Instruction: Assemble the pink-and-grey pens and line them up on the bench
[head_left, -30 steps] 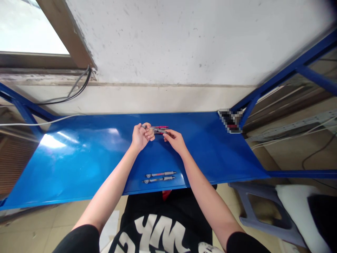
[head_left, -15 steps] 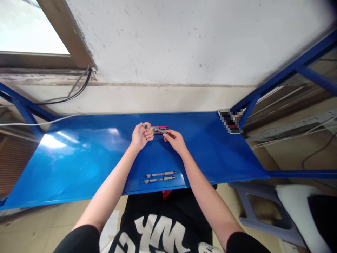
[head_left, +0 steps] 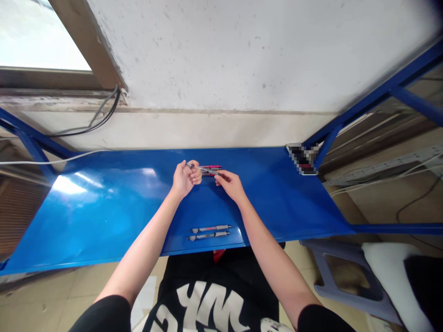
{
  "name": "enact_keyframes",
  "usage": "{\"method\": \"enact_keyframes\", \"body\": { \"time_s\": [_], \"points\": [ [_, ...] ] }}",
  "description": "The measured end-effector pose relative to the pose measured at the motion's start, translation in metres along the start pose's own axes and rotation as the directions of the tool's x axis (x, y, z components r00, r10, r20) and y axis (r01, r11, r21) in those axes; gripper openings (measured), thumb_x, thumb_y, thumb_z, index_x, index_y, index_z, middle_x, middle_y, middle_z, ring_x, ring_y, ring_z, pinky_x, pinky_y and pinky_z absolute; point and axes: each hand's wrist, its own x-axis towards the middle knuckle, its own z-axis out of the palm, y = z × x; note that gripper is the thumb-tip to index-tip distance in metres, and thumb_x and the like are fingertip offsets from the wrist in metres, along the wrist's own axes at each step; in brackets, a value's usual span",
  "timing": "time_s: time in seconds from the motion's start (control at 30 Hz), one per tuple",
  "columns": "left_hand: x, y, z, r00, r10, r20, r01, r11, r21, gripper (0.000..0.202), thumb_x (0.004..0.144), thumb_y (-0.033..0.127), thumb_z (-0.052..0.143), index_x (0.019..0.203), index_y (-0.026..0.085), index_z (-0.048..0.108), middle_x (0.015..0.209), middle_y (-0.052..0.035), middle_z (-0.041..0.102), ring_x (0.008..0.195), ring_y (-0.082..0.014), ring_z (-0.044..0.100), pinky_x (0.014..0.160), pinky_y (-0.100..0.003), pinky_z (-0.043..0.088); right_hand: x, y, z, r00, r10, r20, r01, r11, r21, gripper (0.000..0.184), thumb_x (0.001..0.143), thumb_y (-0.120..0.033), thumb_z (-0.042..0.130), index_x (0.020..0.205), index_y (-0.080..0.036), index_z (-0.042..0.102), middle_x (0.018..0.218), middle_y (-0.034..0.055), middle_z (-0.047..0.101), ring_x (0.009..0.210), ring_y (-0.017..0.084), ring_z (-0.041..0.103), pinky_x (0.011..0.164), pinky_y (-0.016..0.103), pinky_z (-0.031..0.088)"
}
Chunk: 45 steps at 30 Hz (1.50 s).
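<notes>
My left hand (head_left: 186, 180) is closed, palm turned up, with a small dark, clear-looking pen piece (head_left: 189, 165) at its fingertips. My right hand (head_left: 230, 184) pinches the rear of a slim pen (head_left: 212, 172), whose thin light tip reaches left to the left fingers. Whether the two pieces are joined there I cannot tell. Behind the hands, red-and-dark pens (head_left: 215, 167) lie on the blue table (head_left: 121, 216), partly covered by fingers. Nearer me, two pens with grey barrels, an upper pen (head_left: 210, 228) and a lower pen (head_left: 208, 236), lie side by side.
A blurred-out flat object (head_left: 303, 159) lies at the table's back right corner. Blue frame bars (head_left: 328, 138) rise at both ends. A white cable (head_left: 51, 163) crosses the left back corner. A grey stool (head_left: 346, 276) stands at the lower right.
Almost nothing differs. The small piece at my left fingertips appears slightly turned, while my right hand holds its place.
</notes>
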Motion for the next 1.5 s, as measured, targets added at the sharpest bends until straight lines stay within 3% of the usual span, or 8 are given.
{"method": "enact_keyframes", "body": {
  "time_s": [0.13, 0.33, 0.6, 0.8, 0.97, 1.5],
  "points": [
    [-0.0006, 0.0006, -0.0002, 1.000, 0.001, 0.005, -0.002, 1.000, 0.014, 0.038, 0.100, 0.044, 0.042, 0.073, 0.019, 0.050, 0.058, 0.0059, 0.023, 0.045, -0.0097, 0.026, 0.044, -0.019, 0.025, 0.0003, 0.0013, -0.0005, 1.000, -0.003, -0.004, 0.003, 1.000, -0.012, 0.041, 0.082, -0.055, 0.071, 0.100, -0.018, 0.075, 0.080, 0.0058, 0.074, 0.065, 0.018, 0.066, 0.067, 0.034, 0.058],
    [0.0002, -0.0002, 0.0010, 1.000, -0.003, -0.027, 0.003, 1.000, -0.005, 0.042, 0.101, 0.051, 0.042, 0.076, 0.019, 0.051, 0.058, 0.0063, 0.024, 0.045, -0.0099, 0.025, 0.043, -0.019, 0.024, 0.0000, 0.0013, 0.0000, 1.000, -0.009, 0.006, 0.009, 1.000, -0.014, 0.038, 0.083, -0.053, 0.071, 0.099, -0.019, 0.076, 0.081, 0.0061, 0.074, 0.066, 0.019, 0.067, 0.067, 0.034, 0.058],
    [0.0016, -0.0013, -0.0034, 1.000, 0.027, -0.004, -0.027, 0.999, 0.040, 0.037, 0.101, 0.045, 0.045, 0.077, 0.018, 0.055, 0.059, 0.0060, 0.023, 0.047, -0.0096, 0.027, 0.046, -0.019, 0.027, 0.0006, 0.0041, 0.0004, 0.999, 0.023, -0.041, -0.022, 0.999, 0.033, 0.041, 0.079, -0.053, 0.075, 0.100, -0.019, 0.075, 0.072, 0.0036, 0.071, 0.062, 0.019, 0.066, 0.067, 0.035, 0.058],
    [0.0008, 0.0007, -0.0014, 0.999, -0.006, -0.038, 0.006, 1.000, -0.007, 0.043, 0.101, 0.051, 0.041, 0.076, 0.019, 0.053, 0.058, 0.0053, 0.025, 0.047, -0.0104, 0.027, 0.046, -0.020, 0.028, -0.0001, 0.0001, 0.0007, 1.000, 0.012, -0.012, -0.011, 1.000, 0.022, 0.038, 0.081, -0.053, 0.073, 0.097, -0.019, 0.075, 0.079, 0.0054, 0.073, 0.063, 0.018, 0.065, 0.068, 0.035, 0.058],
    [0.0006, 0.0017, -0.0017, 1.000, -0.001, -0.019, 0.001, 1.000, 0.024, 0.039, 0.102, 0.044, 0.041, 0.074, 0.018, 0.052, 0.057, 0.0051, 0.025, 0.047, -0.0104, 0.029, 0.047, -0.020, 0.029, 0.0001, -0.0007, 0.0003, 1.000, 0.016, -0.018, -0.016, 1.000, 0.021, 0.040, 0.080, -0.054, 0.073, 0.099, -0.019, 0.075, 0.076, 0.0045, 0.072, 0.063, 0.018, 0.065, 0.069, 0.035, 0.058],
    [-0.0002, 0.0020, -0.0003, 0.999, -0.013, -0.043, 0.013, 1.000, -0.002, 0.041, 0.100, 0.052, 0.046, 0.079, 0.019, 0.055, 0.058, 0.0047, 0.031, 0.047, -0.0106, 0.033, 0.048, -0.022, 0.032, 0.0004, 0.0032, 0.0004, 0.999, 0.033, -0.039, -0.033, 0.999, 0.013, 0.043, 0.079, -0.055, 0.074, 0.102, -0.019, 0.076, 0.074, 0.0040, 0.072, 0.064, 0.019, 0.066, 0.068, 0.035, 0.058]
  ]
}}
